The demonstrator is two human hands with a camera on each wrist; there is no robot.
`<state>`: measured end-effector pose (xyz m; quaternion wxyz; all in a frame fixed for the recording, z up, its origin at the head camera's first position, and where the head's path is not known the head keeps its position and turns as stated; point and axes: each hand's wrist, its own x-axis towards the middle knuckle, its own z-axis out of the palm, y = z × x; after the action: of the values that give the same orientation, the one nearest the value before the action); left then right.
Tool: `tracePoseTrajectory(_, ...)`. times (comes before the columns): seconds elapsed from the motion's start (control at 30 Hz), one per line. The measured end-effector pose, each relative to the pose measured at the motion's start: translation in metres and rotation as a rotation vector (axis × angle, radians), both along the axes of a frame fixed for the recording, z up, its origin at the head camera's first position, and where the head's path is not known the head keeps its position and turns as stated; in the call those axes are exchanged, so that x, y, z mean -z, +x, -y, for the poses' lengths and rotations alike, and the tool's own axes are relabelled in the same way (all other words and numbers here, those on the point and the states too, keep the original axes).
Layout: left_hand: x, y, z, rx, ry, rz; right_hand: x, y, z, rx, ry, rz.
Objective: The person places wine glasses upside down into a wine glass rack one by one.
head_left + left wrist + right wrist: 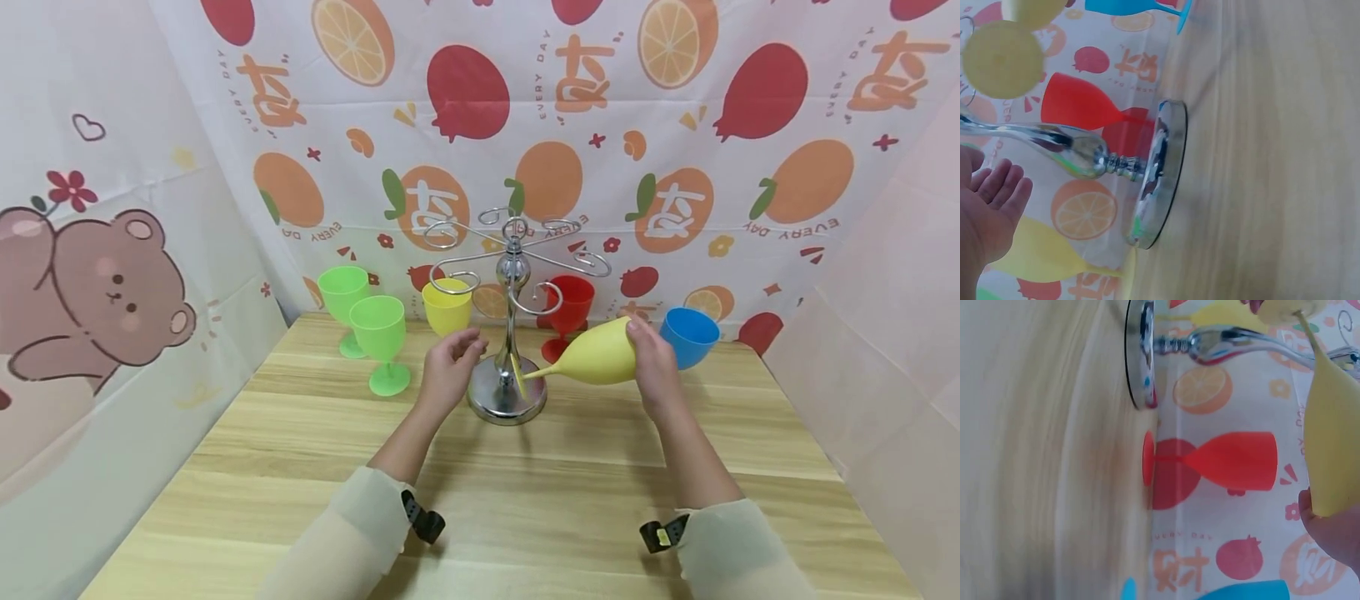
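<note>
My right hand [655, 367] grips a yellow plastic goblet [600, 354] by its bowl near the rim. The goblet lies almost level in the air, its stem and foot aimed left, in front of the chrome stand [513, 321]. In the right wrist view the thumb side of the right hand [1330, 540] meets the rim. My left hand [450, 371] is raised just left of the stand's post, holding nothing. Its fingers are loosely bent in the left wrist view, and the held goblet's round foot [1002, 59] faces that camera, apart from the fingertips.
Two green goblets [378, 333] stand at the left, a second yellow goblet [447, 307] behind the left hand. Right of the stand are a red goblet [572, 304] and a blue goblet [690, 335]. Curled wire arms [453, 275] spread from the stand's top. Patterned cloth hangs behind.
</note>
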<state>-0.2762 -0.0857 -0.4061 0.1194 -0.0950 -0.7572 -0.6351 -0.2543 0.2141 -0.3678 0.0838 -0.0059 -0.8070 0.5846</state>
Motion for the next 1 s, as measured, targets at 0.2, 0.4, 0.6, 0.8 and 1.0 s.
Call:
tracePoseTrajectory(0.2,0.008,-0.001,-0.002,0.019,0.033,0.046,0.004,0.004,0.011,-0.054,-0.271,-0.006)
tracePoseTrajectory(0.4,0.014,0.0,-0.011,0.073,-0.014,0.04,0.006,0.007,0.023,-0.128,-0.52,0.017)
tracePoseTrajectory(0.6,0.016,0.008,-0.023,0.205,-0.1,-0.079,0.006,0.009,0.037,-0.158,-0.666,0.031)
tracePoseTrajectory(0.8,0.006,0.023,-0.04,0.412,0.14,-0.038,0.005,0.017,0.056,-0.168,-0.757,0.053)
tracePoseTrajectory(1.0,-0.003,0.03,-0.051,0.471,0.388,-0.141,0.003,0.021,0.072,-0.186,-0.827,0.032)
